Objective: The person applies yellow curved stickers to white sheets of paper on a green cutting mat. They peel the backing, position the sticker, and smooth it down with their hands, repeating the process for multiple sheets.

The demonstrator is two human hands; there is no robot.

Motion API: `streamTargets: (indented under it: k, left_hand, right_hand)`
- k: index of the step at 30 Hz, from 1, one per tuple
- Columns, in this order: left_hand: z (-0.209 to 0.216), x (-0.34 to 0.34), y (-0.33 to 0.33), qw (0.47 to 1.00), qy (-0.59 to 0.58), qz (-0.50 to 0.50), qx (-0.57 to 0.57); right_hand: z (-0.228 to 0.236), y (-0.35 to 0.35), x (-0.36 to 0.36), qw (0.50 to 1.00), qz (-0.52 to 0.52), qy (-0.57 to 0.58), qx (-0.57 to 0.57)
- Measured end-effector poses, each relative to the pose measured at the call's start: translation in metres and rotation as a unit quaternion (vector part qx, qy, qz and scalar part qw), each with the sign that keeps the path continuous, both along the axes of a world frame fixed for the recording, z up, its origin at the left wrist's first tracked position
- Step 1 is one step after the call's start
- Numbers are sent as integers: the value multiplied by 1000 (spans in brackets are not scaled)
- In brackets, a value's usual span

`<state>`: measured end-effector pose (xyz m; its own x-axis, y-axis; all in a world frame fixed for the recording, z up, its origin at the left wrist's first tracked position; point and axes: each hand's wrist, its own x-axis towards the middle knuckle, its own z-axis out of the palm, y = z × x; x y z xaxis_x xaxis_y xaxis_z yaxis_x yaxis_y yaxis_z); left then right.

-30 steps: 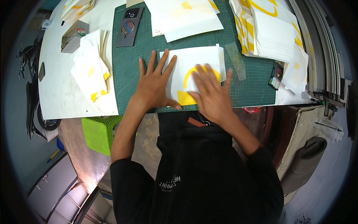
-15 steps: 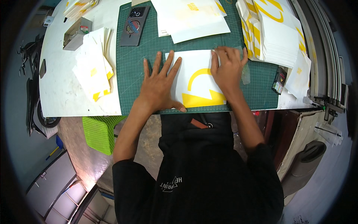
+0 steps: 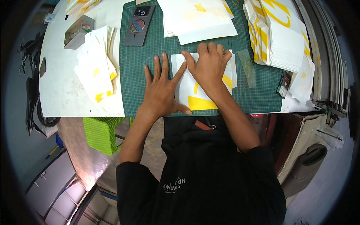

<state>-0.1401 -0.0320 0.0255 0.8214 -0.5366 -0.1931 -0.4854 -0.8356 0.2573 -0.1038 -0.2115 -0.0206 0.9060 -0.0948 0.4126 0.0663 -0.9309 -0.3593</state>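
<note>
A white folded sheet of paper [image 3: 183, 84] with yellow printing lies on the green cutting mat [image 3: 142, 60], near the table's front edge. My left hand [image 3: 160, 88] is open and flat along its left side, fingers spread and thumb over the lower left corner. Across the upper part of the sheet my right hand [image 3: 210, 65] bears down with its fingers curled under and its thumb out to the left. Whatever those curled fingers may hold is hidden beneath them. A narrow white edge of paper [image 3: 234, 71] shows right of that hand.
Larger white sheets [image 3: 204, 24] lie beyond, beside a dark phone [image 3: 138, 26]. A thick stack of printed paper [image 3: 283, 45] stands at right, near a translucent strip [image 3: 246, 68] and small black box [image 3: 284, 84]. Loose papers [image 3: 93, 69] and a grey box [image 3: 78, 33] are at left.
My right hand has moved left across the sheet, from its right edge to its upper middle, and its fingers have curled under. My left hand has stayed nearly in place.
</note>
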Motion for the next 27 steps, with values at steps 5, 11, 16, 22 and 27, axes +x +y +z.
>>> streamTargets:
  k: [5, 11, 16, 22, 27]
  left_hand:
    - [4, -6, 1, 1000, 6, 3, 11]
    - [3, -12, 1, 999, 25, 13, 15]
    - [6, -12, -2, 999, 33, 14, 30]
    - [7, -14, -2, 999, 25, 21, 22]
    - [6, -11, -5, 997, 39, 12, 68]
  right_hand:
    - [3, 14, 3, 1000, 6, 9, 11]
    - [-8, 17, 2, 999, 13, -5, 34]
    - [-4, 18, -1, 998, 16, 13, 60]
    - [-2, 4, -3, 997, -15, 25, 73]
    - [0, 23, -1, 997, 6, 43, 66]
